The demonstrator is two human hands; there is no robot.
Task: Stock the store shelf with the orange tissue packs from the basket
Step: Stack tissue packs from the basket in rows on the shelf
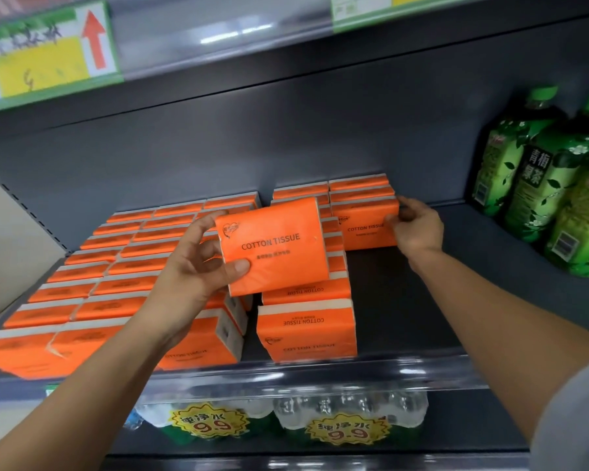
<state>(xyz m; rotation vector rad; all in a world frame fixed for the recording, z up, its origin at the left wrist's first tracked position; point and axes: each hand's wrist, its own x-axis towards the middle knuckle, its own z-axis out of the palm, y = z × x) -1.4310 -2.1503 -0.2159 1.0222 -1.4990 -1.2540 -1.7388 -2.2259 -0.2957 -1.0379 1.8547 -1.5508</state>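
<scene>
My left hand (198,263) grips an orange tissue pack (276,246) marked COTTON TISSUE, held tilted in the air above the stocked rows. My right hand (415,226) grasps the right end of another orange pack (364,229) standing upright at the back of the dark shelf (405,300). Several rows of orange packs (116,283) fill the shelf's left half. A shorter column of packs (306,331) runs down the middle to the shelf's front. The basket is not in view.
Green tea bottles (541,185) stand at the right end of the shelf. Bare shelf floor lies between them and the tissue packs. A shelf above carries price labels (48,62). Bottled water packs (286,416) sit on the shelf below.
</scene>
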